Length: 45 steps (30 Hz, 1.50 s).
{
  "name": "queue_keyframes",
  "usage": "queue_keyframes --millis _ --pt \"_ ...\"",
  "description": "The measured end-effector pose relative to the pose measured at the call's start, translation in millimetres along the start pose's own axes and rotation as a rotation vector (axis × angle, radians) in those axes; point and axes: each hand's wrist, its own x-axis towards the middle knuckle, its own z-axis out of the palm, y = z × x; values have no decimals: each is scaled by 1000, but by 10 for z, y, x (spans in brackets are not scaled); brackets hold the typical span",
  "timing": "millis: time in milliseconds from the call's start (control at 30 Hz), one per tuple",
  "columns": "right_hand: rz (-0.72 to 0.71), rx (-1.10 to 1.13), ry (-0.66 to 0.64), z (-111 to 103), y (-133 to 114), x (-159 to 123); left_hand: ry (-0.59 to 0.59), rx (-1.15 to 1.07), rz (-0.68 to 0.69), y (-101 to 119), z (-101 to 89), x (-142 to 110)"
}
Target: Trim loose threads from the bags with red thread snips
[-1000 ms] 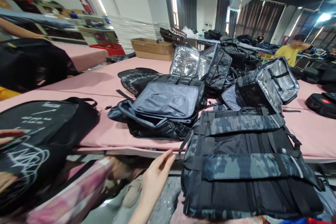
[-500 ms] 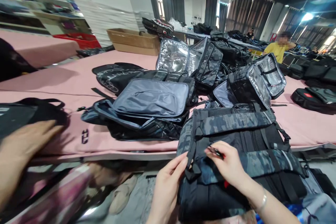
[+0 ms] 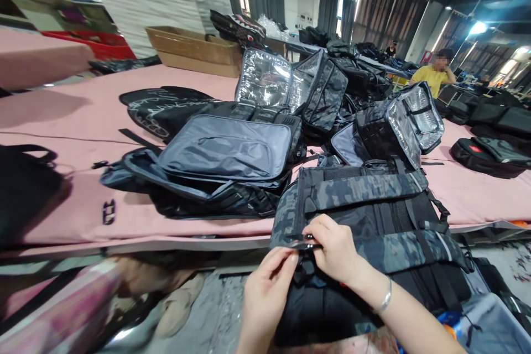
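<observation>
A black and camouflage backpack [image 3: 373, 232] lies with its shoulder straps facing up, over the table's front edge. My right hand [image 3: 334, 249] is closed around small thread snips [image 3: 299, 244], whose blades point left toward my other hand. The fingertips of my left hand [image 3: 271, 282] are pinched together at the blades, beside the bag's near left corner. What they pinch is too small to make out. Black webbing [image 3: 307, 268] hangs just under the snips.
On the pink table [image 3: 224, 228], an open grey-lined backpack [image 3: 226, 149] lies to the left. Silver-lined bags [image 3: 265, 77] stand behind it. A cardboard box [image 3: 194, 52] is farther back. At the lower left, a co-worker's patterned clothing [image 3: 62, 310] shows. A person in yellow [image 3: 431, 80] is far right.
My right hand has moved left and slightly up, bringing the snips to my left fingertips. The co-worker's arm at left has gone out of view. The view has shifted slightly.
</observation>
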Motion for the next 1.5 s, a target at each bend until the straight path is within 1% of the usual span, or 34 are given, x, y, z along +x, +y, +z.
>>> queue_keyframes --millis 67,100,133,200,267,333,367,400,433,500,667,767,833,933,1033,1167,1267,1333,1400,1467,1500 --pt "9 -60 -102 4 -21 9 -12 60 65 -9 -1 -5" --pt "22 -47 -131 15 -25 15 -6 83 89 -19 -2 -7" --pt "40 5 -134 28 -25 22 5 97 98 -33 -5 -8" --pt "115 242 -93 52 -16 39 20 89 48 -75 -17 -5" --pt "253 615 -51 54 -5 55 20 22 -68 -129 -40 2" --pt "389 960 -41 26 5 63 20 -71 -185 -178 -74 14" --pt "430 1068 -41 5 11 61 26 -118 -230 -195 -91 20" --pt "448 1118 -37 -18 20 52 31 -160 -266 -206 -108 26" --pt "448 1117 -33 -40 31 36 36 -194 -294 -210 -123 31" --pt "426 1025 -34 -77 59 -11 43 -241 -326 -202 -141 36" --pt "364 667 -46 -125 89 -132 32 -257 -344 -141 -112 15" --pt "312 378 9 -130 58 -144 18 -231 -331 -121 -87 1" --pt "264 253 68 -122 35 -122 14 -185 -285 -119 -90 5" --pt "207 264 111 -90 14 -62 -10 -130 -234 -125 -111 30" --pt "181 283 98 -34 -2 -3 -31 -94 -189 -141 -118 55" --pt "131 198 102 42 -18 12 -18 -39 -107 -132 -93 46" --pt "75 129 109 66 -14 -8 -13 -7 -65 -68 -72 21" --pt "59 78 80 73 -6 -16 1 34 -23 -12 -59 9" --pt "53 14 16 84 2 -15 5 78 20 30 -47 3" --pt "57 -33 -43 104 0 -14 4 104 47 42 -40 1" --pt "68 -30 -53 115 -6 -15 3 108 51 35 -41 1"
